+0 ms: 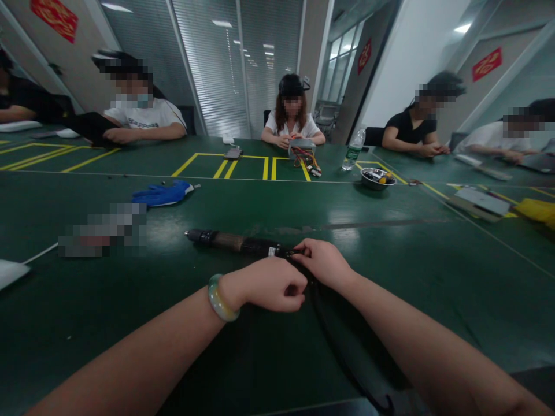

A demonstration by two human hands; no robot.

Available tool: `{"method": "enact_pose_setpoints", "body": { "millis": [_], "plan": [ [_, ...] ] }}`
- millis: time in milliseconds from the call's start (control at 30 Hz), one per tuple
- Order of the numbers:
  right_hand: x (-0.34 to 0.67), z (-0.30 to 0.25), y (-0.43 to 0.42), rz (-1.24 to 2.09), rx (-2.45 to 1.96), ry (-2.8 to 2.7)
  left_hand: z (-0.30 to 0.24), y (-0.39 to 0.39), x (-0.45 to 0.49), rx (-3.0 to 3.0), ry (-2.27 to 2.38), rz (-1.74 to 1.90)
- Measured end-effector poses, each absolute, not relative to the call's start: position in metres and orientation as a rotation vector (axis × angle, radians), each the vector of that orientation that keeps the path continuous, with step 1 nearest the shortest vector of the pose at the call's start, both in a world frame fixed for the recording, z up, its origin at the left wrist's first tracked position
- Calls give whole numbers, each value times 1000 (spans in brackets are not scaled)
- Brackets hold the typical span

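Observation:
A black electric screwdriver (pixel 260 246) with a brown band lies on the green table, its bit end pointing left. From its rear end a black cable (pixel 326 329) curves down toward the table's near edge. My right hand (pixel 323 263) is closed in a pinch on the cable where it meets the tool. Just in front of the tool's rear, my left hand (pixel 273 284) has its fingers curled in, and whatever they may hold is hidden. A jade-coloured bangle (pixel 222 298) circles my left wrist.
A blue glove (pixel 162 194) lies at the left behind a blurred-out item. Farther back stand a water bottle (pixel 354 149), a metal bowl (pixel 378 179) of small parts and a grey box with coloured wires (pixel 303 151). Several people sit around the table (pixel 225 199).

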State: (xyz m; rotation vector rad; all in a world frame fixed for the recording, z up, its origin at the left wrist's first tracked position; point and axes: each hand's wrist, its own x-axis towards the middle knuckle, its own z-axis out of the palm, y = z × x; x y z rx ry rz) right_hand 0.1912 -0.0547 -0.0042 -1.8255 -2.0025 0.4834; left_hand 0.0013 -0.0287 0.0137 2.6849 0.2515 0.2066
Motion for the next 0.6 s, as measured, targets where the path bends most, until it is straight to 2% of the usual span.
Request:
{"method": "enact_pose_setpoints", "body": {
  "millis": [300,467,600],
  "plan": [
    [223,-4,-48,497,-1938,-1866,6,-18,-3,2523,238,83],
    [334,-1,-80,445,-2196,-1617,8,-18,-5,2516,233,68],
    [462,0,-157,254,-2453,-1250,6,-19,-5,2539,235,93]
  ]
}}
